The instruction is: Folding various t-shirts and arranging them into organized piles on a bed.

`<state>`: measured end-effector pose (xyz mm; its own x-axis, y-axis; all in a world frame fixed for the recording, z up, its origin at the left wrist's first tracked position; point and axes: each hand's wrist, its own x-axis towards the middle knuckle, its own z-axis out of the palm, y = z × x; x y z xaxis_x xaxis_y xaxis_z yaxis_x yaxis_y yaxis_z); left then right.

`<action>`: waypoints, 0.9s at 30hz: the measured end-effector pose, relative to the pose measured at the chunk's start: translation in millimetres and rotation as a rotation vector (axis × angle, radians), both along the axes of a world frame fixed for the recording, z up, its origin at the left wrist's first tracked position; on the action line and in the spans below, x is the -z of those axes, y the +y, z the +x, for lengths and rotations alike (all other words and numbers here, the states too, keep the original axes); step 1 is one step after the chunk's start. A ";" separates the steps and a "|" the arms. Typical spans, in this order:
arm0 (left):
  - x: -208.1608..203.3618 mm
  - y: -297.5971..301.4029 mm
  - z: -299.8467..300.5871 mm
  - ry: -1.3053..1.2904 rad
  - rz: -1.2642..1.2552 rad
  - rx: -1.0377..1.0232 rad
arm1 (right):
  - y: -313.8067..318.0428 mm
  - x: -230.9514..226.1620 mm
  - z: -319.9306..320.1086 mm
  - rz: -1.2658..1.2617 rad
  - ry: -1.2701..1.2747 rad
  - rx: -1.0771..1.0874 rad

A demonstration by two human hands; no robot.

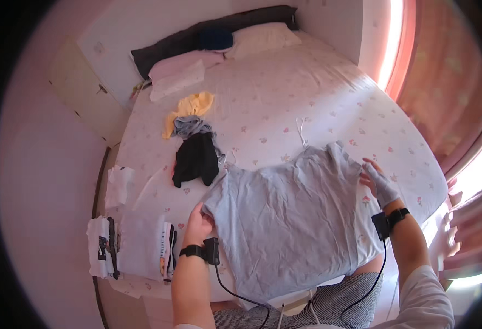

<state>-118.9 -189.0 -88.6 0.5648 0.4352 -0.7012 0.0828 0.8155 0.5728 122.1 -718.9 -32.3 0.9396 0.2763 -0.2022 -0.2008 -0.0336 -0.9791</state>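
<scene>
A light grey T-shirt [287, 214] lies spread over the near side of the bed, creased across its middle, its lower part reaching my lap. My left hand [198, 225] is closed on the shirt's left sleeve edge, the fingertips partly hidden by the cloth. At the opposite sleeve, my right hand [381, 183] holds the edge of the fabric, with some of its fingers showing beyond it. Each wrist wears a black strap with a small box and a cable.
Beyond the shirt, to the left, lie a crumpled black garment [196, 159], a grey one [191, 126] and a yellow one [197, 103]. Folded clothes [101, 247] stand along the bed's left edge. Pillows [265, 39] rest at the headboard; pink curtains [449, 82] hang at right.
</scene>
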 end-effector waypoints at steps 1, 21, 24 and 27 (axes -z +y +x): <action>4.1 2.9 12.8 -0.126 -0.018 0.091 | 7.7 7.2 16.9 0.146 0.079 0.023; 21.0 67.3 -46.9 0.500 1.121 0.456 | 4.8 12.5 25.7 -0.147 0.111 -0.051; -12.2 46.6 -21.9 0.735 1.409 0.454 | -6.9 16.9 30.9 -0.040 0.086 0.044; -22.5 36.3 -29.7 0.667 1.506 0.332 | -4.2 18.0 27.9 -0.124 0.123 -0.022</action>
